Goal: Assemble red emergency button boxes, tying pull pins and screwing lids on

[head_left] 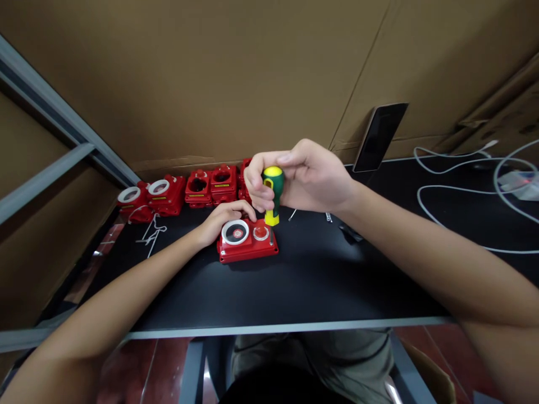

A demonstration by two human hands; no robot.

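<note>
A red box-shaped device (247,241) with a round white-rimmed dial and a red button lies on the black table (320,280). My left hand (223,219) rests on its far left edge, fingers curled over it. My right hand (301,177) is closed round the green and yellow handle of a screwdriver (273,193), which stands upright with its tip down at the device's right end.
More red housings (210,188) stand in a row at the back, two with white rings (143,193). Bent wire clips (152,233) lie at the left. A dark phone (379,137) leans on the cardboard wall. White cables (463,185) loop at the right.
</note>
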